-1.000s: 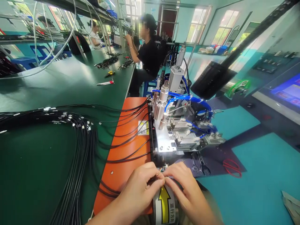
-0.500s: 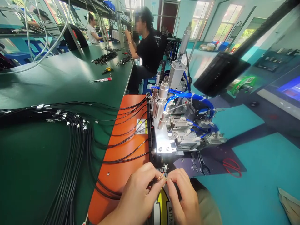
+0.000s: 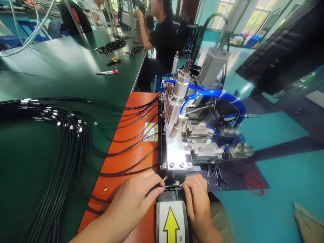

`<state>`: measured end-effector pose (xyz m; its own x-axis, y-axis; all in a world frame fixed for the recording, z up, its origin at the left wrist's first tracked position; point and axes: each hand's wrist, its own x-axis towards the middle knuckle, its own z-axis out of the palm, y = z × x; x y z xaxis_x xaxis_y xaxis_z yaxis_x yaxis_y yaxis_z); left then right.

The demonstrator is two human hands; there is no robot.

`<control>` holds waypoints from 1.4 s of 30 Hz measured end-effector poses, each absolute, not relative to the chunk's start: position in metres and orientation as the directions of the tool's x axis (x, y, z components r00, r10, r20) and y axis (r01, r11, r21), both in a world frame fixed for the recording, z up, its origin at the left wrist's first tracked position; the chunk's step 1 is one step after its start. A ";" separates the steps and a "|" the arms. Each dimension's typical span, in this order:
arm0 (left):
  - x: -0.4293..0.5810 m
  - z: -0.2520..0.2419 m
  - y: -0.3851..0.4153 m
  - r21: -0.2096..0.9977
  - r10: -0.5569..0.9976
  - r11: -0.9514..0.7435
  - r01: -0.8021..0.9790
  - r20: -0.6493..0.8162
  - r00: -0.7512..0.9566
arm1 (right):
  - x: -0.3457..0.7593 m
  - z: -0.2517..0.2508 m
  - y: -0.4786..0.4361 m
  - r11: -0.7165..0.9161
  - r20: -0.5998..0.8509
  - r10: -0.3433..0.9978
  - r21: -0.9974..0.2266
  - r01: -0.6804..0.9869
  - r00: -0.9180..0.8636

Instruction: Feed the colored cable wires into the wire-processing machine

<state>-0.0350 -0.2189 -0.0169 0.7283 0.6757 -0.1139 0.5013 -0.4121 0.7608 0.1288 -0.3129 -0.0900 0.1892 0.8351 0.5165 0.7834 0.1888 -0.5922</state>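
My left hand (image 3: 136, 197) pinches the end of a black cable whose coloured wire tips (image 3: 164, 179) fan out just past my fingers. My right hand (image 3: 197, 199) is closed in a pinch on thin wire strands (image 3: 181, 185) at the front of a metal pneumatic fixture (image 3: 192, 135) with blue air hoses. Both hands rest at the fixture's front slot, above a plate with a yellow arrow label (image 3: 171, 222). The cable's body runs under my left hand.
A big bundle of black cables (image 3: 63, 148) loops over the green bench and the orange mat (image 3: 131, 148). Wrenches (image 3: 215, 177) and a red loop (image 3: 253, 184) lie right of the fixture. A person in black (image 3: 162, 37) works further along the bench.
The view has tilted down and closer. My hands have drawn apart from a joined pinch and moved up to the fixture's front, the wire tips now spread between them.
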 end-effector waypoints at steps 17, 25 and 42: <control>-0.034 -0.023 -0.219 0.128 0.352 -0.928 0.350 -0.011 0.936 | 0.122 -0.066 -0.309 -0.015 0.276 0.925 -0.662 0.749 0.262; -0.025 -0.012 -0.218 -0.002 0.334 -0.941 0.338 -0.152 0.930 | 0.125 -0.069 -0.307 -0.076 0.196 0.928 -0.732 0.677 0.317; -0.023 -0.013 -0.215 0.332 0.440 -0.837 0.436 -0.065 0.895 | 0.137 -0.070 -0.292 -0.103 0.003 0.963 -0.919 0.381 0.268</control>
<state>-0.0226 -0.2148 -0.0126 0.8954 0.4404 -0.0649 0.4356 -0.8367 0.3318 0.1368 -0.2922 -0.0698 0.2679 0.9635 0.0029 0.3806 -0.1031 -0.9190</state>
